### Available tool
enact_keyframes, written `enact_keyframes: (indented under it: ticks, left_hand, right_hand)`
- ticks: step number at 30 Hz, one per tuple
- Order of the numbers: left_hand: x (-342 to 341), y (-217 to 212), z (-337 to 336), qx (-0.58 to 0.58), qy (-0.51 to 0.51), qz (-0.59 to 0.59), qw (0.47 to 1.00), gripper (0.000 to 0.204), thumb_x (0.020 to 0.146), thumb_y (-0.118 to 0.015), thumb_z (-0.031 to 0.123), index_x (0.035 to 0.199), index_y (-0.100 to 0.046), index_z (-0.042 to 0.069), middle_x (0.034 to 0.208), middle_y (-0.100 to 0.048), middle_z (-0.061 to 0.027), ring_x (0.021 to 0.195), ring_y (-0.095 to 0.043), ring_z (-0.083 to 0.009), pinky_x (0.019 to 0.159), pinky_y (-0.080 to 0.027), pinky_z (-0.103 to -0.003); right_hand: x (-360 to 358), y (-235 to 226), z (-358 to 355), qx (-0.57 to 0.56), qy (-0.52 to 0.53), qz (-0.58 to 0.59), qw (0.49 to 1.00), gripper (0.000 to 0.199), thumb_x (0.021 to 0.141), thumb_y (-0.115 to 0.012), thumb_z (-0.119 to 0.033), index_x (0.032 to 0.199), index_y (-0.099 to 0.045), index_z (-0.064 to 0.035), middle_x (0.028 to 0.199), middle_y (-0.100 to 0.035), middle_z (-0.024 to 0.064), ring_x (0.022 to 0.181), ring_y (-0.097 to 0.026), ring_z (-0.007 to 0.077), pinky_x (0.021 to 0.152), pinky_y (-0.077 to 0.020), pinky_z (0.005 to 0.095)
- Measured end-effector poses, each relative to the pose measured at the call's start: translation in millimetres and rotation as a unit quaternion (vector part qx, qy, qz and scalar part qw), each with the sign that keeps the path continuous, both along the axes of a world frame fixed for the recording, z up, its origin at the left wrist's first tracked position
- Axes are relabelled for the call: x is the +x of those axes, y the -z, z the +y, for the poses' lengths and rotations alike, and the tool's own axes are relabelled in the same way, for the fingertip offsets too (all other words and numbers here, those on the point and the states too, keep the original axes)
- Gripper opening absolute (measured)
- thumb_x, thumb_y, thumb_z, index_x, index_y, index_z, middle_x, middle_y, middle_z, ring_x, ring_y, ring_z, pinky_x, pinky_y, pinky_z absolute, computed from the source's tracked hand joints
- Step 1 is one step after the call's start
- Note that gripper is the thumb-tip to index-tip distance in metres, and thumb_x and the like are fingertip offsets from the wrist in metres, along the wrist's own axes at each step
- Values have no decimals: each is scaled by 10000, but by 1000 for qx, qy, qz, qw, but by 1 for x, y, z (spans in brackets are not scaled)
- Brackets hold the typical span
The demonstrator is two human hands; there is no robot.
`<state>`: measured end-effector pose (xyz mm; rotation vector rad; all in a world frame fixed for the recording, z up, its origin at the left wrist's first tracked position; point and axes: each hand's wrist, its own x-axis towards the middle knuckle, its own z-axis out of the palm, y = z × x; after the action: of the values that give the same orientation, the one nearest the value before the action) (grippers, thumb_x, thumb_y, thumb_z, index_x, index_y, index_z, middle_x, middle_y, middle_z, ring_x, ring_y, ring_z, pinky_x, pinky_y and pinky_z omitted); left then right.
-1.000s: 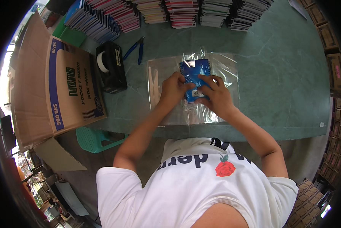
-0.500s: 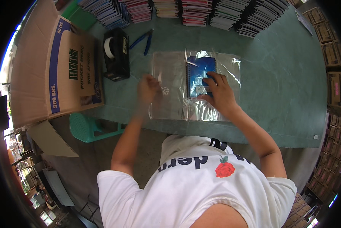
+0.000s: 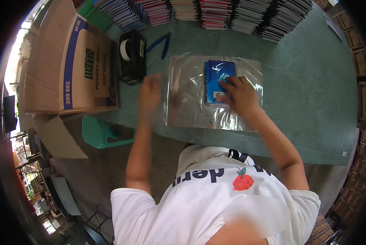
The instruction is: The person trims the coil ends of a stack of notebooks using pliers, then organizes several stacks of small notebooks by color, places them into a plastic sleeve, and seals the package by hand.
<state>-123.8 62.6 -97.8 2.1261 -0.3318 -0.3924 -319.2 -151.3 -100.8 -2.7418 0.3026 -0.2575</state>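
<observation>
The person's right hand [image 3: 242, 96] is pressing down on a blue side-spiral pocket notebook [image 3: 221, 68], fingers bent and slightly spread over the cover, thumb down near the small white label [image 3: 219, 94]; it isn't pinching anything visible. The notebook is lying coil side left on the right half of a clear plastic sheet [image 3: 187, 87], which is wrinkling and catching glare below it; whether a layer is also covering the notebook, can't tell. The left hand [image 3: 149, 96] is hovering left of the sheet, fingertips just by the near end of a black tape dispenser [image 3: 135, 61]; it's blurring, so can't tell if the fingers are pinching anything. Blue-handled nippers [image 3: 165, 47] are lying just right of the dispenser, handles apart. An open cardboard carton [image 3: 87, 73] is standing at left, a green plastic stool [image 3: 96, 131] is sitting below the table edge, and notebook stacks [image 3: 215, 14] are lining the far side of the green table [image 3: 309, 94].
</observation>
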Motion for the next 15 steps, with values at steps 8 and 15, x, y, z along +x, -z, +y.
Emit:
enact_keyframes:
  ticks: [8,15]
  left_hand:
    - [-5,40,-45,137,115,0,984,546,874,-512,474,1181,-510,23,1041,-595,-200,930,-576,-380,802,-447,-438]
    - [-71,-11,-81,-64,425,-196,882,351,865,-561,319,1054,-587,24,1063,-588,-180,1008,-546,-326,859,-433,-398]
  right_hand:
    - [4,-6,-10,41,-22,32,998,513,680,-724,-336,1124,-590,-117,1164,-501,70,1066,-487,260,854,-446,401]
    - [3,7,-16,45,-28,20,998,540,716,-711,-288,1194,-537,-107,1325,-445,61,1270,-370,268,992,-340,456]
